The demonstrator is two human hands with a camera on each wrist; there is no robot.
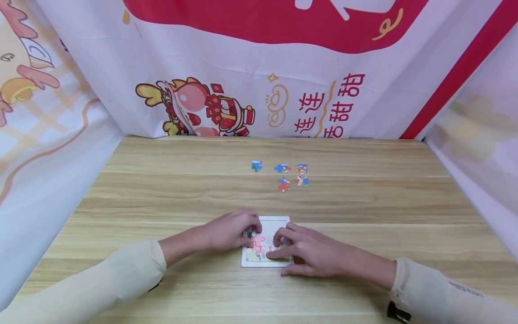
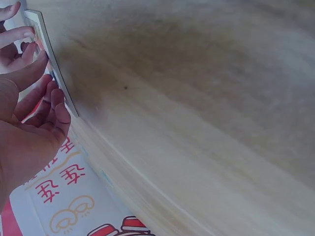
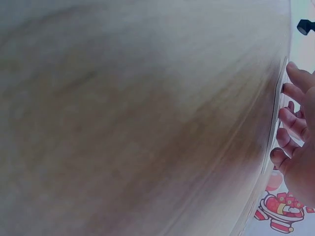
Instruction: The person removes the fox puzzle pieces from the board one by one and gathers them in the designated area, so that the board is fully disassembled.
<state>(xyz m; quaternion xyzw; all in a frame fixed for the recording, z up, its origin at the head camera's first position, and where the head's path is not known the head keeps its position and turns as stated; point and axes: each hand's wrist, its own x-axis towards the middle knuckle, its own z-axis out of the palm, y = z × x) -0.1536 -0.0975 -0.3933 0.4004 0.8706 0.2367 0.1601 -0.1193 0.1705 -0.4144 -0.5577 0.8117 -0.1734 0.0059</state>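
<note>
A white puzzle tray (image 1: pixel 274 219) lies near the table's front, with joined pink and pale-green pieces (image 1: pixel 257 243) along its left and lower parts. At its upper left, my left hand (image 1: pixel 232 230) pinches a dark-green puzzle piece (image 1: pixel 250 234) close over the tray between thumb and bent fingers, which partly hide it. My right hand (image 1: pixel 315 252) reaches in from the right, its index finger laid over the lower pieces and its thumb by the lower right corner. In the left wrist view both hands meet at the tray (image 2: pixel 58 69), seen edge-on.
Behind the tray lie several loose pieces: a blue-green one (image 1: pixel 256 166), blue and orange ones (image 1: pixel 282 168), (image 1: pixel 284 184) and two more at their right. A printed cloth (image 1: pixel 226 54) hangs at the table's (image 1: pixel 182 180) back edge, with other cloths at both sides.
</note>
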